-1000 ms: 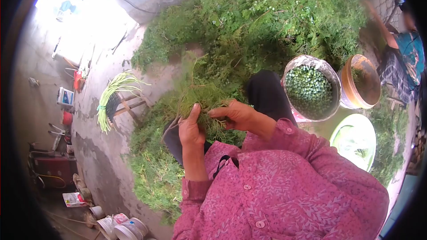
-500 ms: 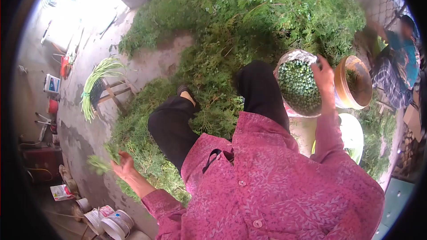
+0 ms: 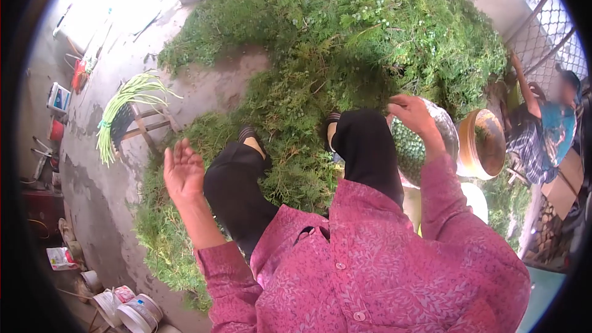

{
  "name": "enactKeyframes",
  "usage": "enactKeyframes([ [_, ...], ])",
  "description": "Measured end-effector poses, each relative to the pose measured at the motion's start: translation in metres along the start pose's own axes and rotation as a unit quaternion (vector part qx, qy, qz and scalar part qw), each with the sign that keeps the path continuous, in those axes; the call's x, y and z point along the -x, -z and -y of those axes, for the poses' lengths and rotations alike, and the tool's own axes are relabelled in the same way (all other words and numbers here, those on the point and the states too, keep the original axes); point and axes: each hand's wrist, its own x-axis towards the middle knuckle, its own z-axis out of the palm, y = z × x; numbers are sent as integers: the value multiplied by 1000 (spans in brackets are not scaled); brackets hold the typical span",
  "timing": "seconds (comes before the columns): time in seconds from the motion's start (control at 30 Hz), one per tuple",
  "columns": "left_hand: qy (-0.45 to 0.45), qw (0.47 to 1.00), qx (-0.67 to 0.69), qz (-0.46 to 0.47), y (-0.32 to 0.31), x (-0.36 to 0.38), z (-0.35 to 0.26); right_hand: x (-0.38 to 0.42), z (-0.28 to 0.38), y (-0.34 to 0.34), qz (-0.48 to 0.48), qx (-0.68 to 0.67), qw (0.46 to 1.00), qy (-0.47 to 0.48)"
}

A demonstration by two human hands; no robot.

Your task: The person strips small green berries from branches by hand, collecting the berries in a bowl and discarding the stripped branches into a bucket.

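Note:
My left hand is raised with its fingers apart and nothing in it, above the floor and the edge of the spread greenery, left of my knee. My right hand reaches over the upper left part of a bucket of small green cones. Its fingers are stretched loosely to the left, apart, and I see nothing in them. The large pile of leafy evergreen branches, with small pale cones among the leaves, lies in front of my feet.
A tan bucket stands right of the cone bucket. A person sits at the far right with one arm raised towards the pile. Long green beans hang over a small stool at left. White pails lie at lower left.
My left hand has let go of a green sprig and moved up and inward. My right hand has shifted left from the bucket's right rim. The seated person's arm is lifted higher.

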Motion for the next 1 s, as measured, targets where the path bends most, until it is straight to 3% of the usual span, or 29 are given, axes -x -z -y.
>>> enactKeyframes([
  [0.03,18,999,-25,-9,-12,-10,13,-10,10,-7,33,-52,998,17],
  [0.2,82,992,-81,-47,-53,-67,67,-72,69,-42,127,13,989,78],
  [0.27,130,988,-87,-6,-54,-93,84,-105,76,-68,150,23,984,99],
  [0.47,162,975,-123,-88,-41,-140,111,-200,49,-172,238,213,943,95],
  [0.57,149,979,-120,-72,-47,-147,96,-229,30,-222,233,292,927,6],
  [0.6,131,980,-130,-70,-52,-152,91,-235,26,-237,241,292,926,6],
  [0.67,96,981,-152,-66,-57,-160,87,-243,17,-264,154,303,940,-26],
  [0.8,123,980,-137,-75,-55,-169,85,-260,-12,-305,130,300,944,-47],
  [0.87,121,981,-137,-71,-58,-170,83,-271,-20,-308,243,339,909,-15],
  [0.9,120,981,-137,-71,-56,-170,83,-271,-22,-306,243,340,908,-14],
  [0.97,119,982,-137,-53,-53,-171,84,-273,-17,-298,360,375,852,58],
  [1.0,116,983,-133,-50,-53,-170,84,-267,1,-285,356,379,852,59],
])
